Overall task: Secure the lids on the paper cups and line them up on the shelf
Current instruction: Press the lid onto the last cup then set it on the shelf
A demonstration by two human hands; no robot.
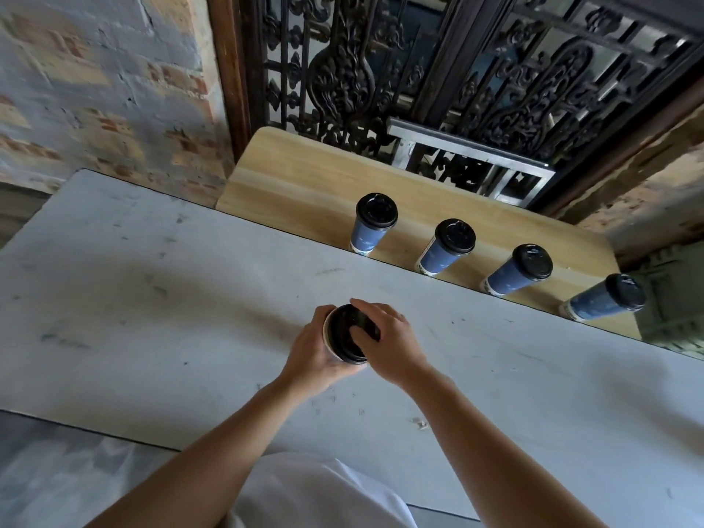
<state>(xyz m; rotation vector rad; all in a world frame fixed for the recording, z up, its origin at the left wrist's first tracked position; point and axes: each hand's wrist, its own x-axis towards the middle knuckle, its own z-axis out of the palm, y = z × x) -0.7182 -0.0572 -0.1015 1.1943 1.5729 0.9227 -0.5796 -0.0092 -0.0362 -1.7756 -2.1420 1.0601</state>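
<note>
Over the grey table (152, 299) my left hand (312, 356) wraps around a paper cup whose white rim (327, 339) shows under a black lid (344, 333). My right hand (388, 342) lies on top of that lid, fingers pressing its surface. The cup's body is hidden by my hands. On the wooden shelf (297, 177) behind the table stand several blue paper cups with black lids in a row, from the leftmost one (371, 226) to the rightmost one (605, 299).
A painted brick wall (95, 89) rises at the left. A dark ornate iron grille (438, 62) and a metal frame (476, 161) stand behind the shelf. A green crate (674, 310) sits at the right edge.
</note>
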